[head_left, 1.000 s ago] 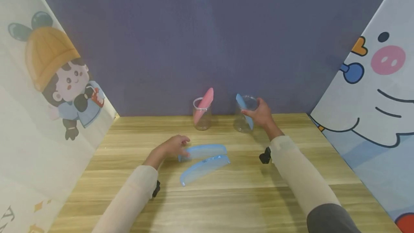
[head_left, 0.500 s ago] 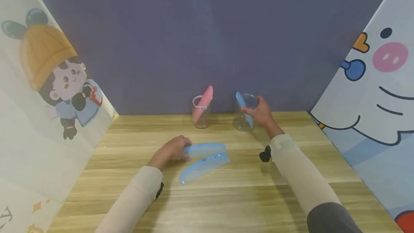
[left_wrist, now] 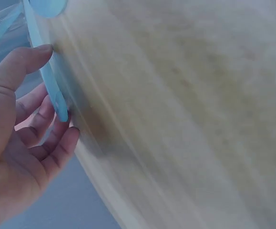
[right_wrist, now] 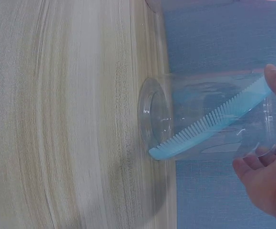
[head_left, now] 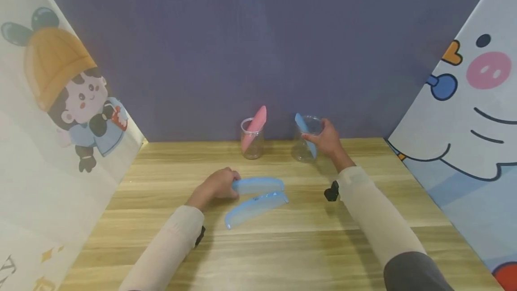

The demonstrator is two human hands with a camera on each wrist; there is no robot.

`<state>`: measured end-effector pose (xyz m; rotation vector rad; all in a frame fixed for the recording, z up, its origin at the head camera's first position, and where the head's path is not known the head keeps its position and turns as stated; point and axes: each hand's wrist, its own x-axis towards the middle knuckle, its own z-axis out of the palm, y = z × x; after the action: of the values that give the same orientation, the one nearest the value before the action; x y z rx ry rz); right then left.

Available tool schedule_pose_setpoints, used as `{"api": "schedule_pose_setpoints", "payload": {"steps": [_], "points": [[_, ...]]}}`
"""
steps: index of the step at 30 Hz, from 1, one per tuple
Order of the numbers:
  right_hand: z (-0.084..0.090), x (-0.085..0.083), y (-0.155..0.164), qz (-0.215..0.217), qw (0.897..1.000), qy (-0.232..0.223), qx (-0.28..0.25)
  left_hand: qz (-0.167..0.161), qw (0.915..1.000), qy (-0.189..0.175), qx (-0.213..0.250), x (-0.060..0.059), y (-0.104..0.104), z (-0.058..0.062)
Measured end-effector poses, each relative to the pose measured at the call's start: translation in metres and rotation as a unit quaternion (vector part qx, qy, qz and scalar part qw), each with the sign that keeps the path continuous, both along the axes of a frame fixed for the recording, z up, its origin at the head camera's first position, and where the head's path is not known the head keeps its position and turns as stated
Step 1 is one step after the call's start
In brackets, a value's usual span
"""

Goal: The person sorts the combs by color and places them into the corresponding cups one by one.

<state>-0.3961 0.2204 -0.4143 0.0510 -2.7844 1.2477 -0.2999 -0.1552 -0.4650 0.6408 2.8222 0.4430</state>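
Two light-blue combs lie on the wood-grain table. My left hand (head_left: 220, 183) pinches the left end of the farther comb (head_left: 260, 185); in the left wrist view the thumb lies on one side of this comb (left_wrist: 56, 98) and the fingers on the other. Nearer to me is the second comb (head_left: 256, 209), which the hand does not touch. Around the rim of a clear plastic cup (head_left: 300, 155), my right hand (head_left: 329, 140) keeps a grip. Inside that cup leans another blue comb (right_wrist: 204, 129), its teeth plain in the right wrist view. The cup stands upright.
A second clear cup (head_left: 255, 152) with a pink comb (head_left: 257, 120) stands left of the gripped one, close to the dark back wall (head_left: 194, 57). Printed cartoon panels, one on the left (head_left: 24, 169) and one on the right (head_left: 444, 147), flank the table (head_left: 258, 255).
My left hand has moved slightly right and its fingers have closed on the end of the farther comb. The right hand still holds the cup in the same place.
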Motion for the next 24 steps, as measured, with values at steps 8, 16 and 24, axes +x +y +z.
{"api": "schedule_pose_setpoints", "payload": {"steps": [8, 16, 24], "points": [[-0.002, 0.000, -0.001, 0.003, 1.000, 0.000, -0.008, 0.031, 0.9982, -0.043, 0.027, 0.000, 0.000, 0.014], [-0.001, -0.002, 0.000, 0.000, 1.000, 0.008, -0.004, 0.028, 0.9971, -0.064, 0.032, -0.005, 0.000, 0.019], [-0.001, 0.000, 0.001, 0.007, 1.000, 0.009, -0.004, 0.033, 0.9961, -0.060, 0.056, -0.008, 0.001, 0.023]]}}
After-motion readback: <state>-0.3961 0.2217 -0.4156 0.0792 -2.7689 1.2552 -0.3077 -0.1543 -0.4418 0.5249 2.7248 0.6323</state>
